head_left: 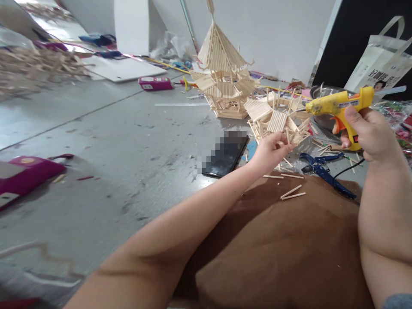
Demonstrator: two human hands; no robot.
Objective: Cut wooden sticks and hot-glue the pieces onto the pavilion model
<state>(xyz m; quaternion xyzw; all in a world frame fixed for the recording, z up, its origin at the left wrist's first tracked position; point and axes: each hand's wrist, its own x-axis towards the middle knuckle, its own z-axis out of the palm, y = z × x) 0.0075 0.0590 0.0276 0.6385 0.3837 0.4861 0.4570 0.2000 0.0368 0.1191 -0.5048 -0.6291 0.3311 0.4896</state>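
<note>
My right hand [375, 131] is wrapped round the handle of a yellow hot glue gun [341, 104], a clear glue stick poking from its back. The nozzle points left, close to a small structure of thin wooden sticks [277, 122] with slatted roof panels. At the near side of that structure, my left hand [275, 148] is closed in a pinch on its lower edge. Behind stands a taller stick pagoda [225, 83] with a pointed roof. Several loose wooden sticks [292, 195] lie on the brown cloth [283, 244] over my lap.
A phone [225, 156] lies left of the small structure. Blue cutting pliers [328, 171] rest under the glue gun. Purple boxes [155, 83] sit on the grey floor. A metal bowl [325, 96] and a white bag [376, 60] stand at the right; stick piles [38, 68] lie far left.
</note>
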